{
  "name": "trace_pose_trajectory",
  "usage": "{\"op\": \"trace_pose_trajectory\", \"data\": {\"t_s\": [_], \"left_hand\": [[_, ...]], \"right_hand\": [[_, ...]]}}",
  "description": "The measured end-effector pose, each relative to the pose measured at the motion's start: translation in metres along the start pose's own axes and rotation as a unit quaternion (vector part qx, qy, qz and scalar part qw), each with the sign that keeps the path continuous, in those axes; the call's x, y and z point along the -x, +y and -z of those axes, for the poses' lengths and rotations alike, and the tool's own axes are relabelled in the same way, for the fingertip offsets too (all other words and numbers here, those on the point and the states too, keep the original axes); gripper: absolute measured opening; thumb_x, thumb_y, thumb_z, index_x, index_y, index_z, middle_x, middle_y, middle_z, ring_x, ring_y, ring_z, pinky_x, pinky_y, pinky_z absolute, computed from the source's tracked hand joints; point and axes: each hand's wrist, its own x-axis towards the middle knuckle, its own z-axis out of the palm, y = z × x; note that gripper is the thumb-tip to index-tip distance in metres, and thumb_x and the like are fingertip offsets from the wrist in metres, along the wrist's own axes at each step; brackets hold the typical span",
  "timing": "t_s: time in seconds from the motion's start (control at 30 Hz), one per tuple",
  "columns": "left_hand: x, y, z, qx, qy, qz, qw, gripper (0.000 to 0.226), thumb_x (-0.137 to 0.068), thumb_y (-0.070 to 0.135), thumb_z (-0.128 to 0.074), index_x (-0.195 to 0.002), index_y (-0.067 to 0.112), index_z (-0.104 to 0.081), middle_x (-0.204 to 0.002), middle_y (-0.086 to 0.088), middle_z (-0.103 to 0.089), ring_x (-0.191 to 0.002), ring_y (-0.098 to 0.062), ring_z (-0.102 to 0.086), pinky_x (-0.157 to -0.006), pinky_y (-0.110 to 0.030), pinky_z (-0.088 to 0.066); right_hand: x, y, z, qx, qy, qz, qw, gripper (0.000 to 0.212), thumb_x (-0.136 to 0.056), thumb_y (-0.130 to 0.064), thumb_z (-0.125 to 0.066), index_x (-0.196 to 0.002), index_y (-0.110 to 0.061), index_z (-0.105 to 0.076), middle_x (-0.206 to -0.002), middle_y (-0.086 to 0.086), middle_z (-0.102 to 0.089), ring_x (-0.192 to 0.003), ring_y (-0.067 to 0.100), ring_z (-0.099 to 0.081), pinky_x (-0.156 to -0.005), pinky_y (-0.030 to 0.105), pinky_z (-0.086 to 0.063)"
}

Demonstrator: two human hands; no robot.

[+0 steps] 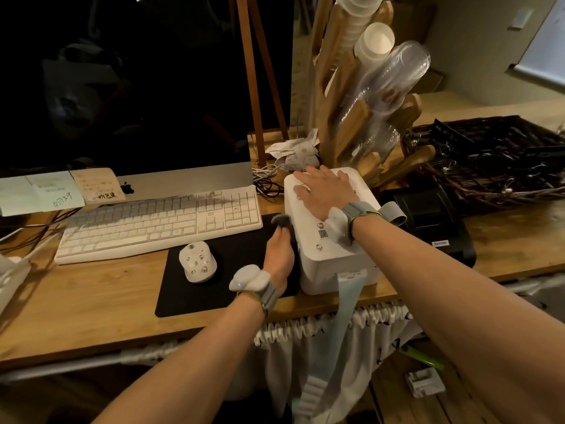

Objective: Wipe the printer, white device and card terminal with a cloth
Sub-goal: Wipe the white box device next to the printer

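Note:
The white device (333, 255), a boxy unit with small stickers, stands at the desk's front edge. A pale label strip (345, 304) hangs from its front slot. My right hand (324, 191) lies flat on its top, fingers spread. My left hand (279, 252) presses a dark grey cloth (282, 221) against the device's left side, over the black mouse mat. The black printer (434, 228) sits just right of the white device, partly behind my right wrist. I cannot pick out a card terminal.
A white keyboard (159, 223) and a stickered mouse (197, 261) lie left of the device, in front of a dark monitor (183, 182). Behind stand a wooden cup holder (345, 127) with stacked cups, and a dark wicker basket (489, 166) at the right.

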Motion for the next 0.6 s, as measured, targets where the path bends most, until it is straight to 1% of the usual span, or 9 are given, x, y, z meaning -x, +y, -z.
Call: {"op": "trace_pose_trajectory", "data": {"t_s": [0.03, 0.1, 0.17, 0.2, 0.27, 0.3, 0.4, 0.5, 0.6], "left_hand": [[0.000, 0.001, 0.000, 0.022, -0.002, 0.002, 1.000, 0.039, -0.102, 0.031, -0.037, -0.136, 0.021, -0.053, -0.127, -0.007, -0.063, -0.118, -0.025, -0.058, -0.104, -0.044, -0.045], [-0.002, 0.011, -0.003, 0.059, -0.014, -0.035, 0.998, 0.040, -0.099, 0.031, -0.040, -0.136, 0.026, -0.053, -0.123, -0.001, -0.066, -0.112, -0.018, -0.061, -0.097, -0.035, -0.049], [0.000, 0.006, -0.002, 0.029, -0.001, -0.049, 0.998, 0.040, -0.101, 0.032, -0.038, -0.139, 0.028, -0.050, -0.113, 0.010, -0.066, -0.105, -0.007, -0.060, -0.086, -0.019, -0.049], [0.005, 0.001, -0.001, 0.007, 0.006, -0.037, 0.999, 0.041, -0.102, 0.033, -0.036, -0.140, 0.028, -0.048, -0.114, 0.011, -0.065, -0.106, -0.006, -0.058, -0.087, -0.017, -0.049], [0.009, -0.003, 0.000, 0.002, -0.017, -0.001, 1.000, 0.041, -0.102, 0.034, -0.035, -0.140, 0.026, -0.049, -0.127, 0.000, -0.063, -0.117, -0.018, -0.057, -0.103, -0.033, -0.045], [0.010, 0.001, 0.000, 0.026, -0.018, 0.000, 1.000, 0.040, -0.102, 0.032, -0.036, -0.139, 0.025, -0.050, -0.130, -0.003, -0.062, -0.119, -0.021, -0.057, -0.106, -0.040, -0.044], [0.015, 0.008, -0.002, 0.041, -0.014, -0.047, 0.998, 0.041, -0.102, 0.030, -0.039, -0.141, 0.028, -0.047, -0.132, 0.001, -0.060, -0.119, -0.014, -0.056, -0.101, -0.033, -0.043], [0.028, -0.009, 0.000, -0.005, 0.003, -0.030, 1.000, 0.042, -0.104, 0.028, -0.033, -0.145, 0.023, -0.041, -0.138, 0.000, -0.052, -0.125, -0.013, -0.047, -0.096, -0.027, -0.036], [0.029, -0.011, 0.000, 0.056, -0.005, -0.045, 0.997, 0.041, -0.103, 0.027, -0.036, -0.143, 0.026, -0.044, -0.125, 0.010, -0.060, -0.121, -0.012, -0.053, -0.100, -0.028, -0.040]], "right_hand": [[0.000, 0.001, 0.000, 0.013, -0.011, -0.005, 1.000, 0.048, -0.098, -0.038, -0.027, -0.145, -0.027, -0.032, -0.152, 0.003, -0.031, -0.141, 0.028, -0.023, -0.112, 0.054, -0.014], [-0.005, 0.001, 0.001, 0.035, -0.050, -0.019, 0.998, 0.049, -0.098, -0.037, -0.027, -0.147, -0.029, -0.027, -0.154, 0.001, -0.027, -0.142, 0.025, -0.021, -0.112, 0.052, -0.014], [-0.009, 0.000, 0.000, 0.040, -0.036, -0.026, 0.998, 0.049, -0.098, -0.037, -0.028, -0.146, -0.028, -0.028, -0.152, 0.002, -0.031, -0.139, 0.025, -0.025, -0.111, 0.051, -0.016], [-0.010, -0.002, -0.002, 0.053, -0.029, -0.030, 0.998, 0.049, -0.098, -0.038, -0.027, -0.146, -0.029, -0.027, -0.151, 0.001, -0.032, -0.139, 0.024, -0.027, -0.111, 0.051, -0.017], [-0.012, 0.000, -0.004, 0.076, -0.035, -0.034, 0.996, 0.049, -0.098, -0.040, -0.024, -0.146, -0.031, -0.025, -0.152, -0.001, -0.031, -0.138, 0.023, -0.027, -0.112, 0.051, -0.018], [-0.014, 0.002, -0.006, 0.078, -0.037, -0.032, 0.996, 0.049, -0.098, -0.040, -0.023, -0.146, -0.032, -0.025, -0.152, -0.001, -0.031, -0.138, 0.023, -0.028, -0.111, 0.052, -0.019], [-0.016, 0.005, -0.006, 0.054, -0.061, -0.018, 0.997, 0.051, -0.097, -0.040, -0.022, -0.146, -0.032, -0.023, -0.154, -0.001, -0.028, -0.140, 0.024, -0.025, -0.111, 0.054, -0.017], [-0.014, 0.003, -0.007, 0.065, -0.044, -0.024, 0.997, 0.050, -0.097, -0.042, -0.022, -0.146, -0.032, -0.025, -0.153, -0.001, -0.031, -0.139, 0.025, -0.027, -0.111, 0.054, -0.018], [-0.007, 0.004, -0.008, 0.040, -0.014, -0.007, 0.999, 0.048, -0.097, -0.040, -0.024, -0.144, -0.029, -0.031, -0.150, 0.000, -0.035, -0.138, 0.026, -0.029, -0.109, 0.054, -0.019]]}}
